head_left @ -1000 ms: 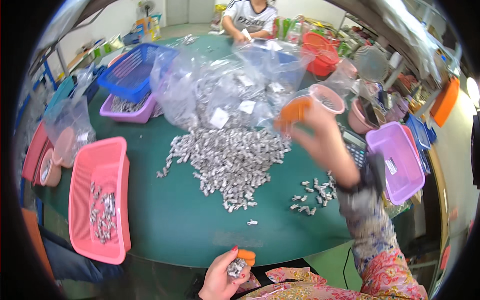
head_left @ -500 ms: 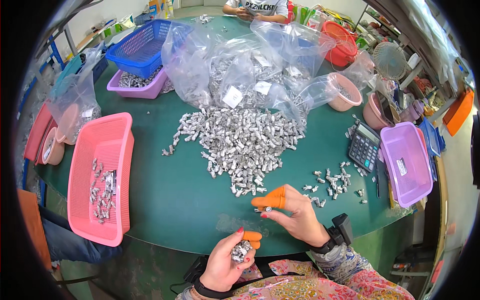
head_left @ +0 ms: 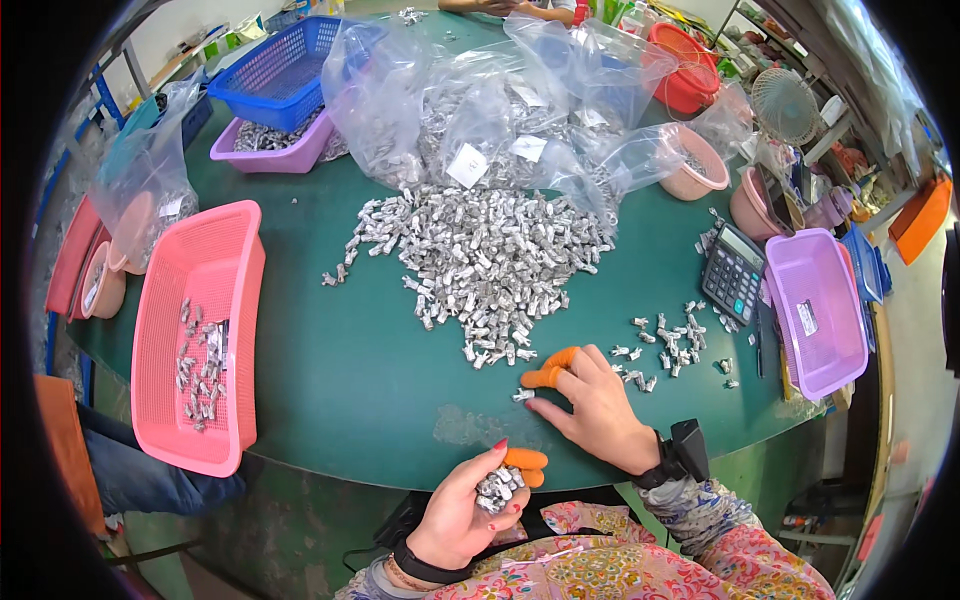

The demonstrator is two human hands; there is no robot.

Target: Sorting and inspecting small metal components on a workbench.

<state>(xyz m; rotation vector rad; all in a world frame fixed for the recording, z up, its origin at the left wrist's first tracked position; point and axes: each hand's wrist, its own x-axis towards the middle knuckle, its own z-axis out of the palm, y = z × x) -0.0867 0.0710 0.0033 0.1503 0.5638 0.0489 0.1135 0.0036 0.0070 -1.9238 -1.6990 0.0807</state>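
My left hand (head_left: 465, 510) is curled around a handful of small silver metal parts (head_left: 498, 488), and orange finger covers show on some of its fingertips. Beyond it and to the right, my right hand (head_left: 590, 412), also with orange covers on its fingers, pinches one small silver metal part (head_left: 522, 395) between finger and thumb, low over the green table. Just past that hand spreads a large heap of the same metal parts (head_left: 490, 260). A looser group of parts (head_left: 680, 340) lies to its right.
At left stands a pink basket (head_left: 250, 300) holding some parts. Clear plastic bags (head_left: 380, 130) of parts stand behind the heap. To the right are a calculator (head_left: 732, 275) and a purple basket (head_left: 845, 340). Another person's hands (head_left: 495, 6) show at the far edge.
My right hand has turned, its fingertips now pointing left and lower over the table with a metal part between them. The view has shifted slightly; my left hand still cups its handful.
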